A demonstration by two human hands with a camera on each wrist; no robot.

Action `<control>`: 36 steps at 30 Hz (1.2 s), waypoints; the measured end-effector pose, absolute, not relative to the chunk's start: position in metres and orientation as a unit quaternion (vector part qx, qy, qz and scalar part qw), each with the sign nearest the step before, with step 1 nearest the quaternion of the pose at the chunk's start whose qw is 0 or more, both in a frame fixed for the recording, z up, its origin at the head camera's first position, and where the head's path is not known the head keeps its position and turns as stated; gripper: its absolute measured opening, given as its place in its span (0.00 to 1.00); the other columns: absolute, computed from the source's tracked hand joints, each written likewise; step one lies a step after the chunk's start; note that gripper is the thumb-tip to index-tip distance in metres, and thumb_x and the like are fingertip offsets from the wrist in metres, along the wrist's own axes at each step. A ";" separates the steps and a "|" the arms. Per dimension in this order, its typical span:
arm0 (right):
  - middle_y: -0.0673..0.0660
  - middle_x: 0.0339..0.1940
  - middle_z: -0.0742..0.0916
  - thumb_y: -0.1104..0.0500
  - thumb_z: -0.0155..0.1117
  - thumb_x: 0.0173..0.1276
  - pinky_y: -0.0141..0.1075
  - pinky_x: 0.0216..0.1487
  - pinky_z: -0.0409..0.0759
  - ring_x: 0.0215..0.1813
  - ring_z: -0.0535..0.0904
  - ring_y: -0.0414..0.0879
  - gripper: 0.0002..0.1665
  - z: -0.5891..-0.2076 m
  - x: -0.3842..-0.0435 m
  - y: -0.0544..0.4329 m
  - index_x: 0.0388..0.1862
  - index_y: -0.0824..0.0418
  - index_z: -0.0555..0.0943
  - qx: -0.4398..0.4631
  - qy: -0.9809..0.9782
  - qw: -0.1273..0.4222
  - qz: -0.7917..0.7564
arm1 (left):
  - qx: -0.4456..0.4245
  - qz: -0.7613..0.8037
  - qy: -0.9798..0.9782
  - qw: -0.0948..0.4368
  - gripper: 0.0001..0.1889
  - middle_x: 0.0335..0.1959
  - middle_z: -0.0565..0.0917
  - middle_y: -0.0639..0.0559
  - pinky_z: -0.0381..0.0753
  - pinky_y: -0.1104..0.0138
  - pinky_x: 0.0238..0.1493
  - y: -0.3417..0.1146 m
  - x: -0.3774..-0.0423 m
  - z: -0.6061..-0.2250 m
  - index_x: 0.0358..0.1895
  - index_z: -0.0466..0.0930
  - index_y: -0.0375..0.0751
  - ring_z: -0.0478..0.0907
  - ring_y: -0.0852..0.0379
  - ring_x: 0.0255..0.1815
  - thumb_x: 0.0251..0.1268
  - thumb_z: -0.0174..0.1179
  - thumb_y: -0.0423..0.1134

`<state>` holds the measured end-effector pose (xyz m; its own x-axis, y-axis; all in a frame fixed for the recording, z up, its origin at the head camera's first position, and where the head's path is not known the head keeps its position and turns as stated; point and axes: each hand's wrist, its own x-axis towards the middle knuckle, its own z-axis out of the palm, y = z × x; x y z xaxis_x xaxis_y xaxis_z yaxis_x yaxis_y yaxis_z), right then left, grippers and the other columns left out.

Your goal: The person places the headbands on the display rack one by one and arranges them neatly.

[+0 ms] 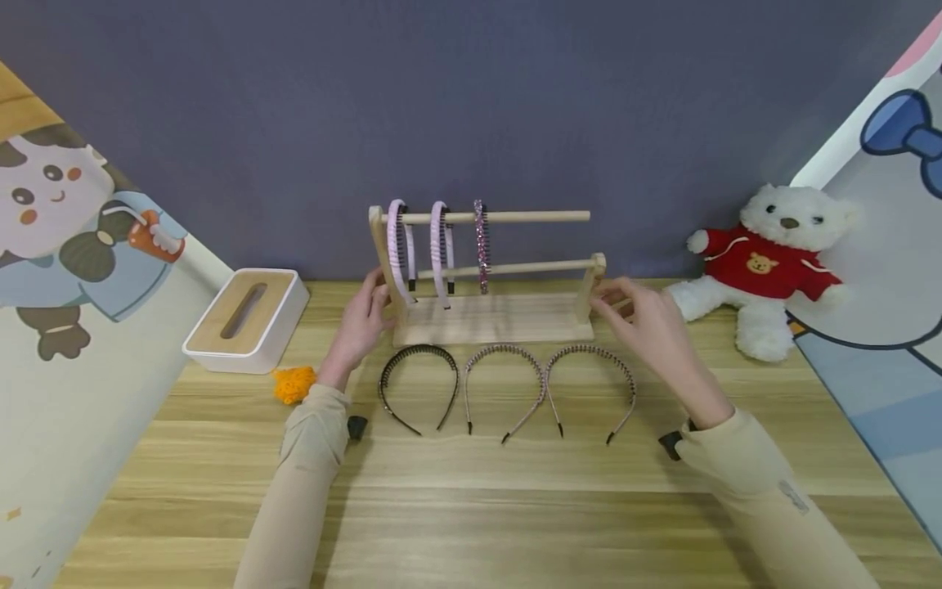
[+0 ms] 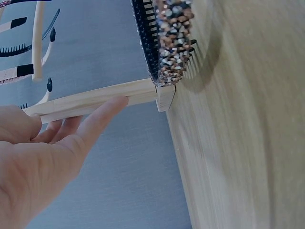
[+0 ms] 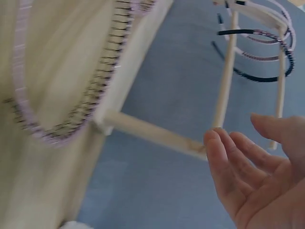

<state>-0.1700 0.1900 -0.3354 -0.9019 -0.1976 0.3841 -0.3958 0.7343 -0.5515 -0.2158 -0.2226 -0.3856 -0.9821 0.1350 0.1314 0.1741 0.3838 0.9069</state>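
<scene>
A wooden headband rack (image 1: 500,321) stands against the grey wall. Two lilac headbands (image 1: 437,254) and a pink glittery headband (image 1: 482,245) hang on its upper rod. My left hand (image 1: 361,317) holds the rack's left post (image 2: 95,98) between thumb and fingers. Beside the right post (image 1: 585,290), my right hand (image 1: 648,319) has its fingers loosely bent. In the right wrist view its fingertips lie at the post's top end, with the thumb apart; contact is hard to tell. Before the base lie a dark headband (image 1: 419,349) and two pale pink toothed headbands (image 1: 504,348).
A white tissue box (image 1: 250,360) with a wooden lid is at the left, near an orange crumpled thing (image 1: 294,384). At the right, a white teddy bear (image 1: 765,254) in a red top sits by the printed side panel. The wall (image 1: 471,98) rises behind the rack.
</scene>
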 end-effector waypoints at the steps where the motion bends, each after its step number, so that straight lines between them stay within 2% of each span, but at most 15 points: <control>1: 0.70 0.44 0.90 0.61 0.68 0.80 0.60 0.40 0.90 0.38 0.89 0.65 0.15 -0.339 -0.170 0.193 0.55 0.73 0.85 0.159 -0.922 0.146 0.322 | -0.093 -0.548 -0.831 0.019 0.29 0.83 0.59 0.31 0.83 0.42 0.67 -0.223 -0.216 -0.386 0.87 0.49 0.37 0.64 0.28 0.79 0.93 0.34 0.43; 6: 0.69 0.42 0.91 0.63 0.74 0.75 0.58 0.40 0.91 0.38 0.90 0.63 0.16 -0.354 -0.168 0.206 0.53 0.75 0.85 0.151 -0.940 0.106 0.288 | -0.093 -0.549 -0.831 0.020 0.29 0.83 0.59 0.31 0.82 0.42 0.68 -0.223 -0.216 -0.385 0.87 0.49 0.36 0.63 0.27 0.79 0.93 0.34 0.42; 13: 0.68 0.43 0.91 0.60 0.75 0.74 0.59 0.43 0.90 0.42 0.90 0.64 0.23 -0.378 -0.168 0.222 0.57 0.76 0.83 0.143 -0.952 0.020 0.270 | -0.095 -0.552 -0.828 0.020 0.29 0.83 0.59 0.31 0.81 0.41 0.68 -0.223 -0.215 -0.384 0.87 0.49 0.36 0.62 0.27 0.79 0.93 0.35 0.41; 21: 0.68 0.41 0.91 0.63 0.76 0.72 0.56 0.40 0.92 0.41 0.90 0.64 0.21 -0.391 -0.166 0.231 0.55 0.78 0.83 0.154 -0.953 0.005 0.259 | -0.095 -0.549 -0.830 0.019 0.29 0.83 0.59 0.31 0.82 0.42 0.68 -0.224 -0.215 -0.382 0.87 0.49 0.36 0.63 0.28 0.79 0.93 0.34 0.42; 29: 0.64 0.39 0.90 0.64 0.77 0.69 0.55 0.41 0.90 0.40 0.90 0.61 0.17 -0.397 -0.168 0.237 0.50 0.75 0.84 0.154 -0.954 -0.009 0.257 | -0.096 -0.546 -0.832 0.017 0.29 0.83 0.59 0.30 0.81 0.42 0.68 -0.225 -0.215 -0.383 0.87 0.49 0.36 0.63 0.28 0.79 0.93 0.34 0.41; 36: 0.58 0.35 0.89 0.63 0.77 0.69 0.47 0.38 0.87 0.38 0.86 0.54 0.16 -0.402 -0.168 0.241 0.48 0.74 0.85 0.152 -0.956 -0.039 0.249 | -0.092 -0.550 -0.830 0.014 0.28 0.82 0.61 0.32 0.83 0.43 0.67 -0.223 -0.213 -0.383 0.87 0.51 0.38 0.65 0.30 0.79 0.93 0.34 0.41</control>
<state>-0.1679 0.2412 -0.4020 -0.9508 -0.3098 0.0007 -0.2708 0.8299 -0.4878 -0.2130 -0.2226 -0.3833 -0.9828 0.1372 0.1234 0.1672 0.3783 0.9105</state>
